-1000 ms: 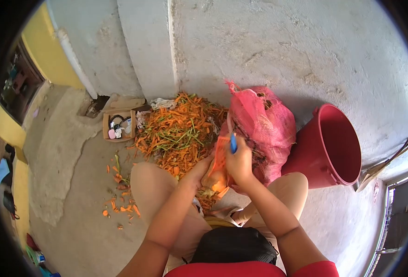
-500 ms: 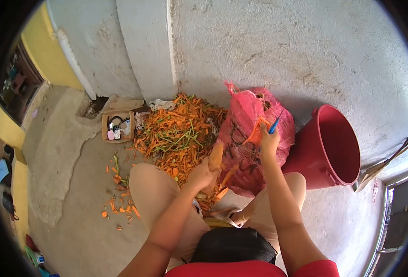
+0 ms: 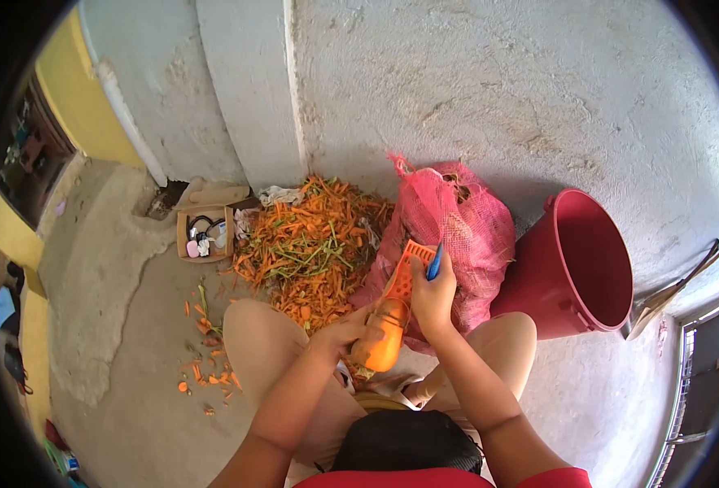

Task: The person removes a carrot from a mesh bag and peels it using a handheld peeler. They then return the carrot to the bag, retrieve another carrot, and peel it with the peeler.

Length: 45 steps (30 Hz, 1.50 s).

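My left hand [image 3: 345,332] is wrapped round a thick carrot [image 3: 380,346], tilted with its bright orange end toward me and a duller brownish patch farther up. My right hand [image 3: 432,294] grips an orange plastic peeler [image 3: 406,264] with holes through its flat body, and its lower end lies against the carrot. Between the fingers of that same hand a slim blue-handled tool [image 3: 435,262], apparently a knife, points upward. A pile of orange peelings and green stalks [image 3: 306,252] lies on the floor beyond my left hand. Behind my right hand stands a pink mesh sack [image 3: 477,232].
A dark red bin [image 3: 538,272] leans on its side at the right, its mouth facing right. At the left of the pile sits a small cardboard box [image 3: 205,236] with odds and ends. Carrot scraps [image 3: 213,378] are scattered by my left knee. A wall [image 3: 498,98] rises behind.
My right hand has come down and left, bringing the peeler onto the carrot. My left hand has lowered slightly, and the carrot has turned so its bright orange end faces me.
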Each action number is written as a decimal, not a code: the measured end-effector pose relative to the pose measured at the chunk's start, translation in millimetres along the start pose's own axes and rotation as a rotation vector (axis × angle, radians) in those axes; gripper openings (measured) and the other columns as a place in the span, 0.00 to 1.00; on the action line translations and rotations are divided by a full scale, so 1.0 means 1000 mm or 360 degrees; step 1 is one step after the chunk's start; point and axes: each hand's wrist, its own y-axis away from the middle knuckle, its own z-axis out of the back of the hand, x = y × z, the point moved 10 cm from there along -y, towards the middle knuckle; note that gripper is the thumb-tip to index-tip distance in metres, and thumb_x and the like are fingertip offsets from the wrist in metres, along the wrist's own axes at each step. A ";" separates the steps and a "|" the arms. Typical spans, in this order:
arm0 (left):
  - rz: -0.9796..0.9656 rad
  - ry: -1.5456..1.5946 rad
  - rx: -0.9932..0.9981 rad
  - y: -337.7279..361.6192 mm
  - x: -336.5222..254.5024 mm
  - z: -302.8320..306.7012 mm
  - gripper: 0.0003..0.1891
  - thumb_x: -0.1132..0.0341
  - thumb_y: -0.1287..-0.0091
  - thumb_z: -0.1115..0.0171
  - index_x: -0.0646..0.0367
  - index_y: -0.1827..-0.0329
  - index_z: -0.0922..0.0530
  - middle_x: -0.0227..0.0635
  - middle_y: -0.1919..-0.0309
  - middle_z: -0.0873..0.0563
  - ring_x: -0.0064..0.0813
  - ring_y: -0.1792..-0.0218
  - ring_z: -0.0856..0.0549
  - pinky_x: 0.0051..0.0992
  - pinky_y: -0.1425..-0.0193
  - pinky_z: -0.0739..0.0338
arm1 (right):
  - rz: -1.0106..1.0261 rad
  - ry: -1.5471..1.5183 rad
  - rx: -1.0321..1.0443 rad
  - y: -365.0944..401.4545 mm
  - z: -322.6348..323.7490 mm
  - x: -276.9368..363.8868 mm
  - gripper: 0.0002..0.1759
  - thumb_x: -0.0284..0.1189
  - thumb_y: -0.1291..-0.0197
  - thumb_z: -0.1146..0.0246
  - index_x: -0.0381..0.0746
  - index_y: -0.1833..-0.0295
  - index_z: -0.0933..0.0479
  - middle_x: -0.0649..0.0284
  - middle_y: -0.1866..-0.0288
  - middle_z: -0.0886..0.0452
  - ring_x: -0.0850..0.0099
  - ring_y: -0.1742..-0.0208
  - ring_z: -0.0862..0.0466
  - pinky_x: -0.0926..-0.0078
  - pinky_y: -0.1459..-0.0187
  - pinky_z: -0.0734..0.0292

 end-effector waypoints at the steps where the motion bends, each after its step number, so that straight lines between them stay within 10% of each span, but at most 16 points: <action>1: 0.0020 0.0003 0.0049 0.000 0.000 -0.003 0.36 0.66 0.51 0.36 0.61 0.39 0.43 0.38 0.55 0.25 0.28 0.57 0.22 0.25 0.55 0.26 | -0.0013 0.0035 0.0023 0.002 0.000 0.002 0.12 0.27 0.47 0.42 0.32 0.59 0.32 0.61 0.82 0.34 0.73 0.82 0.34 0.73 0.77 0.36; 10: 0.0212 0.0073 -0.0387 0.001 0.020 0.025 0.27 0.58 0.41 0.44 0.61 0.42 0.38 0.38 0.56 0.23 0.31 0.58 0.21 0.28 0.52 0.27 | 0.0007 0.0555 -0.0616 -0.097 0.070 -0.065 0.12 0.31 0.47 0.42 0.34 0.72 0.35 0.59 0.83 0.32 0.69 0.82 0.33 0.68 0.77 0.36; 20: 0.0171 0.0562 -0.0509 -0.008 0.021 0.036 0.19 0.54 0.35 0.55 0.60 0.50 0.30 0.38 0.62 0.20 0.31 0.65 0.18 0.29 0.62 0.21 | -0.0056 -0.0293 0.0205 0.020 -0.013 0.005 0.09 0.25 0.47 0.41 0.34 0.62 0.31 0.63 0.77 0.29 0.79 0.76 0.33 0.79 0.73 0.34; 28: 0.0190 0.0524 -0.0626 -0.006 0.028 0.044 0.18 0.55 0.34 0.56 0.59 0.52 0.29 0.35 0.64 0.19 0.24 0.66 0.18 0.24 0.64 0.22 | -0.0119 0.0363 0.0356 0.039 -0.024 0.018 0.08 0.23 0.48 0.43 0.33 0.61 0.31 0.57 0.79 0.27 0.73 0.79 0.29 0.74 0.74 0.32; 38: 0.0429 0.0311 -0.0479 0.004 0.037 0.026 0.23 0.49 0.34 0.60 0.62 0.52 0.30 0.40 0.66 0.19 0.31 0.68 0.18 0.29 0.64 0.22 | 0.0089 0.0964 -0.0527 -0.081 0.041 -0.053 0.10 0.31 0.46 0.45 0.34 0.65 0.33 0.46 0.75 0.25 0.48 0.72 0.24 0.58 0.72 0.32; 45: 0.0309 -0.0206 -0.1031 0.006 0.025 0.072 0.23 0.48 0.35 0.58 0.57 0.50 0.31 0.36 0.64 0.20 0.31 0.67 0.19 0.28 0.61 0.24 | 0.0050 0.0356 -0.0369 -0.077 0.052 -0.044 0.08 0.27 0.47 0.43 0.34 0.68 0.34 0.57 0.78 0.30 0.67 0.77 0.30 0.73 0.71 0.32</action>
